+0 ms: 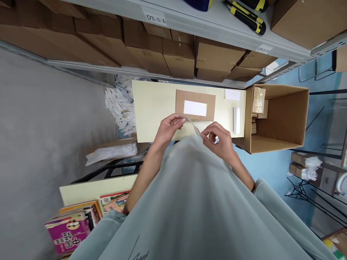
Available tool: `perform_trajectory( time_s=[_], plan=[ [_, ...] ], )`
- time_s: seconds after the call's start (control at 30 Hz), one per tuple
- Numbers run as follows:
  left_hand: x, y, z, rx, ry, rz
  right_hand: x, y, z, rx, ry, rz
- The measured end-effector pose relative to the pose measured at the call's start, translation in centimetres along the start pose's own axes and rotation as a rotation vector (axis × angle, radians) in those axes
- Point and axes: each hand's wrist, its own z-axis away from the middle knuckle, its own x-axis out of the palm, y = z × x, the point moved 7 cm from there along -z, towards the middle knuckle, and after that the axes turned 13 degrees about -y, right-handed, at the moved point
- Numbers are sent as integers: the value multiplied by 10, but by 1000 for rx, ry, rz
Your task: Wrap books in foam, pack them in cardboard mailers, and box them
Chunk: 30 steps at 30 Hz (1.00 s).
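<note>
Pinching one end of a thin pale strip (193, 125) with the fingers of the left hand (170, 126), and the other end with the fingers of the right hand (218, 139). Holding the strip, a bit bent, near the close edge of a brown box (195, 94). On top of the box, a white label (195, 108). Under it, a pale yellow tabletop (154, 112). Far right on the tabletop, a white card (232, 94); nearer, a white roll (236, 120). At the right end, a big open box (284, 119) with small boxes (258, 97) inside. At the far side, a gray shelf (179, 29) with cutters (245, 18). To the left, white scraps (120, 108). Near left, books (67, 236).
</note>
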Motion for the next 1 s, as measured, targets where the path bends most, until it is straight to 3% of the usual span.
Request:
perform_trajectory(
  time_s=[0.13,0.3,0.43,0.6,0.8,1.0],
  plan=[
    [-7,2,2,33,31,-63,-4,20,0,20,108,-110],
    [-21,14,-10,115,42,-262,-10,92,-17,159,250,-232],
    [-32,15,-47,120,6,-447,-7,157,-45,225,239,-324],
    [-42,-4,-101,47,-29,-572,-2,212,-78,246,216,-284],
    [-46,-34,-126,15,-31,-538,7,250,-92,298,207,-235],
    [-53,-49,-129,60,-12,-531,15,263,-92,303,210,-183]
  ],
)
